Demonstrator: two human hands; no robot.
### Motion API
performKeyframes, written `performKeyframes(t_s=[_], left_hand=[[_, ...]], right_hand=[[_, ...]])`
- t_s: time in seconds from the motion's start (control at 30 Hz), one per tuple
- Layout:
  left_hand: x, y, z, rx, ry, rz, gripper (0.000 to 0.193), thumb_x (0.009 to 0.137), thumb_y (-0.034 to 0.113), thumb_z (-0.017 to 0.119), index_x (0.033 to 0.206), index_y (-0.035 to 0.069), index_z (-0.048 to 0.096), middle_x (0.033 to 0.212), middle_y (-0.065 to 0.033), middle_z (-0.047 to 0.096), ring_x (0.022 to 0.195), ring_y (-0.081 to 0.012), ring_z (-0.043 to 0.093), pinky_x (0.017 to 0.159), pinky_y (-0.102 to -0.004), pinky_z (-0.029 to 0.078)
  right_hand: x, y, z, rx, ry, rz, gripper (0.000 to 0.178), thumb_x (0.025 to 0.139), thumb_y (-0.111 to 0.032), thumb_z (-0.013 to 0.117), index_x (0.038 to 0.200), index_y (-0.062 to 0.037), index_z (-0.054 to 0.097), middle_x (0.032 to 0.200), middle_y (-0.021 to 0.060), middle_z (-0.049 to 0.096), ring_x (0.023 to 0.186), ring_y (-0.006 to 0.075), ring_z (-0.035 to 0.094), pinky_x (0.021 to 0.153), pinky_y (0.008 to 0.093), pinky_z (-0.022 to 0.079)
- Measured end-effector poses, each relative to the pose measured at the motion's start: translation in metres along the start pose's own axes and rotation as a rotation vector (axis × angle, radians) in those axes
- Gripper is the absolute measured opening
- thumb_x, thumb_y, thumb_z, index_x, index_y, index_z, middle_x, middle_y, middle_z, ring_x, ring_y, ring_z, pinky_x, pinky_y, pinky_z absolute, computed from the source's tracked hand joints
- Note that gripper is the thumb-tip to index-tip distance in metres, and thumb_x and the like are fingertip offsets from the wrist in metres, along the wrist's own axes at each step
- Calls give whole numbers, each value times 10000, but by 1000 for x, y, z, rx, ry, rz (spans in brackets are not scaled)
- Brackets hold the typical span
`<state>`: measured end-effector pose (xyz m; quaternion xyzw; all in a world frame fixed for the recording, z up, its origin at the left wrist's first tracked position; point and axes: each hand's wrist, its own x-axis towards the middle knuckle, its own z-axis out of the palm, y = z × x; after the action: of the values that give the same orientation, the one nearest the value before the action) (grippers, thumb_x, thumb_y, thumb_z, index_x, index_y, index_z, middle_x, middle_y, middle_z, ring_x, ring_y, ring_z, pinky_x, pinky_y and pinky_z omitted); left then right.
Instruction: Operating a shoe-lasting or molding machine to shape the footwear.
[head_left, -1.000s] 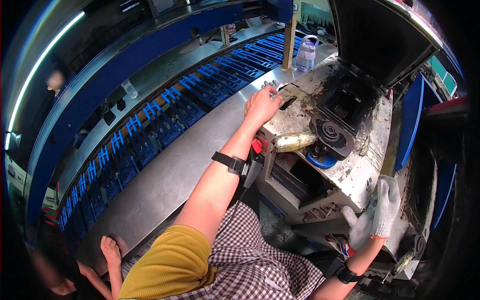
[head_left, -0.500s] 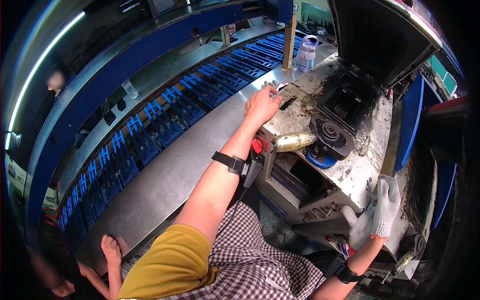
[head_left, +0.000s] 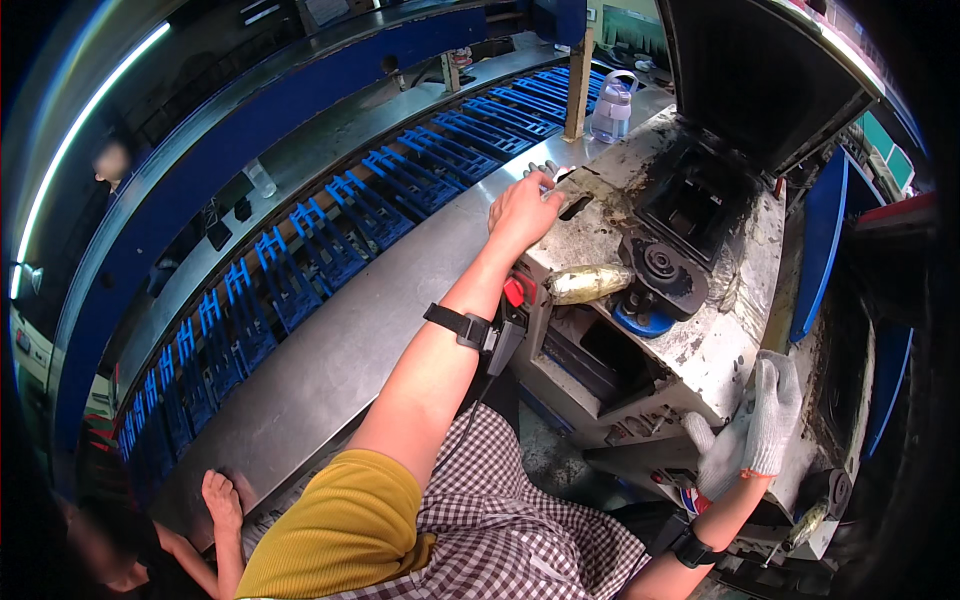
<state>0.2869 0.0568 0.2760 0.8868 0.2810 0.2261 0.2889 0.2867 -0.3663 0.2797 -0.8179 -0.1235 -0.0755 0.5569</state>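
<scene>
My bare left hand point(head_left: 523, 212) rests at the left corner of a worn, stained machine top point(head_left: 600, 215), its fingers curled. Just past its fingertips lies a small grey and white item point(head_left: 545, 170), partly hidden; I cannot make out whether the hand grips it. A white knitted glove with an orange cuff covers my right hand point(head_left: 772, 415), at the machine's right front side. Its fingers point upward, stretched out. More white knitted fabric point(head_left: 718, 455) shows left of that hand; whether it is a separate glove is unclear. Nearest to my left forearm is a tape-wrapped handle point(head_left: 588, 284).
A black lid point(head_left: 770, 75) stands raised behind the machine's dark opening point(head_left: 692, 200). A water bottle point(head_left: 612, 108) stands at the back. Blue slatted racks point(head_left: 330, 215) run beyond the metal table point(head_left: 310, 365). Another person's hand point(head_left: 222, 497) touches the table's near left end.
Both my hands stay in place. At the lower left, the other person's head has shifted slightly.
</scene>
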Motion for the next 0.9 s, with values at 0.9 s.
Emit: performKeyframes(t_s=[0.9], left_hand=[[-1,2,0,-15,11,8,391,831,386,662,1123,127,680,1057,-134,711,1017,-312,668,880,-420,494]], right_hand=[[-1,-1,1,8,27,5,174,979,-121,576,1077,7,640,826,-7,568,684,43,468,602,206,396]])
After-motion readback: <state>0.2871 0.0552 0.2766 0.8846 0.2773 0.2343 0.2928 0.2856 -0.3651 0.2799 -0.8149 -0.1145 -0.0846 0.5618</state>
